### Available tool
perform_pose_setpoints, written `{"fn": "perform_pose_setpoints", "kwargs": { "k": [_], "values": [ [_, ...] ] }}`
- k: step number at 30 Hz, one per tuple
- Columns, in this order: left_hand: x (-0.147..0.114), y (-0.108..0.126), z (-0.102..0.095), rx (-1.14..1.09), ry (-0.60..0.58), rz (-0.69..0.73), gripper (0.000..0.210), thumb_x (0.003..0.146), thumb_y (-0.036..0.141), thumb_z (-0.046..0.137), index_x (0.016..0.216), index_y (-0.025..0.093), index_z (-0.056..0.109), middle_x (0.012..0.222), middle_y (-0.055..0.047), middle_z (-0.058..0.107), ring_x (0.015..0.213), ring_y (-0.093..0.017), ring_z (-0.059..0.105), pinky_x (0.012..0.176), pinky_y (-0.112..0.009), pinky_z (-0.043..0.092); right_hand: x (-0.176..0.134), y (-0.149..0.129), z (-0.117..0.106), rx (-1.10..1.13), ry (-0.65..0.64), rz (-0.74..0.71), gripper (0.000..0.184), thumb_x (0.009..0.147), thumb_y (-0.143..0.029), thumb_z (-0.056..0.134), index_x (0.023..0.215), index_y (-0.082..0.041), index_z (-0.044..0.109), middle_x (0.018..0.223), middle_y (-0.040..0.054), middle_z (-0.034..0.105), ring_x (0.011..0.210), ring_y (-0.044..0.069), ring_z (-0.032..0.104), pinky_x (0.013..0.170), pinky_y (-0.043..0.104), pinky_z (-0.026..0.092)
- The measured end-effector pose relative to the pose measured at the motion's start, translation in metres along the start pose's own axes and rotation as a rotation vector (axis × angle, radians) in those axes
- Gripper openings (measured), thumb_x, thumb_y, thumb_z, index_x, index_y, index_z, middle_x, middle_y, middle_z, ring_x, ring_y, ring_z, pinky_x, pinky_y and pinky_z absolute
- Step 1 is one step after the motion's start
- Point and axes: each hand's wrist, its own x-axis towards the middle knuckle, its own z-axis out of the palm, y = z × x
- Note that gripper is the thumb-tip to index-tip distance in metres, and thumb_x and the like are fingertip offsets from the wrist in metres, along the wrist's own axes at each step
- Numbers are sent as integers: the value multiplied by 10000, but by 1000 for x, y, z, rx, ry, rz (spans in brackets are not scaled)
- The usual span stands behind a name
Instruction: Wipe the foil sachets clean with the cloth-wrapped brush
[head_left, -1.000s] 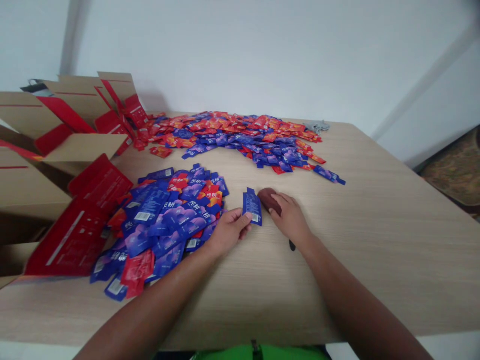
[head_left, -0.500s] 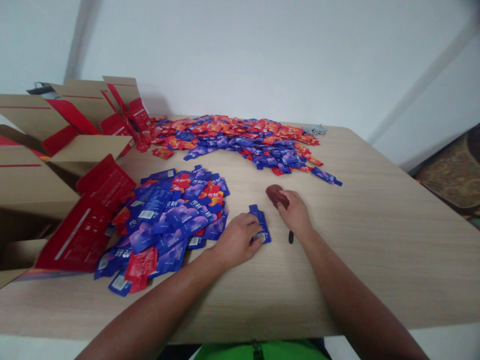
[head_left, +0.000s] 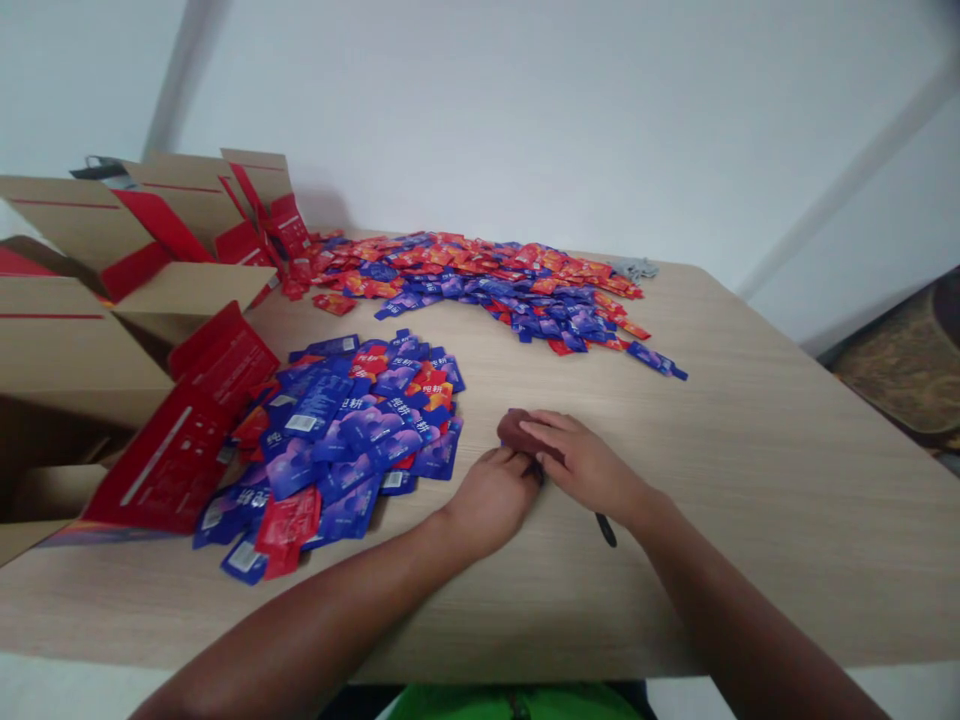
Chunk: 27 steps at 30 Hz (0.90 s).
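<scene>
Open cardboard boxes (head_left: 82, 350) with red printed flaps stand at the left end of the tabletop (head_left: 97, 600). Just beside them lies a near heap of sachets (head_left: 352, 430), mostly blue-purple, some red and orange. Behind it, a far heap of sachets (head_left: 465, 275) spreads in a long band near the wall. The left hand (head_left: 491, 500) is low over the tabletop, fingers bent and partly hidden; whether it pinches anything cannot be told. Its fingertips reach beneath a brown object (head_left: 517, 432), located right of the near heap and between the hands. The right hand (head_left: 589, 465) is wrapped over this object, fingers closed upon it. A black strip (head_left: 606, 531) protrudes by the right wrist; its attachment cannot be determined. Grey cloth (head_left: 636, 268) lies at the far heap's right end.
</scene>
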Motion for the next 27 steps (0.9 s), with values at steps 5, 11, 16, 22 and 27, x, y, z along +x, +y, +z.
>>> {"fn": "perform_pose_setpoints", "kwargs": {
  "k": [5,11,16,22,27],
  "values": [
    [-6,22,9,108,-19,-41,354,1036,239,578,1332,96,709,1302,-193,717,1221,-349,660,1139,-523,484,-11,-3,8,-31,-48,22,603,976,-108,544,1560,-247,598,1639,120,536,1481,299,537,1252,543,454],
    [-16,44,13,104,-42,-129,737,1053,612,511,1496,28,593,1534,-305,571,1469,-463,508,1238,-609,357,-18,-7,17,-80,-64,41,615,992,-89,495,1575,-262,582,1696,103,471,1517,302,494,1253,552,447],
    [-20,48,15,72,-78,-143,883,1021,710,492,1582,28,498,1637,-318,456,1550,-469,400,1273,-620,281,-15,-2,20,-107,-83,20,573,1016,-98,472,1549,-256,611,1700,89,468,1517,291,489,1255,534,442],
    [-21,47,16,64,-69,-155,946,989,722,546,1617,22,440,1687,-330,369,1595,-487,313,1288,-620,233,2,13,27,-172,-78,43,571,1019,-113,486,1540,-305,619,1684,85,491,1493,299,503,1213,558,467],
    [-20,47,12,66,-79,-150,915,997,718,528,1581,15,485,1671,-330,397,1582,-491,332,1278,-617,252,21,26,31,-260,-110,74,553,1015,-127,473,1531,-247,632,1676,107,495,1483,313,497,1207,544,455]
  ]
}}
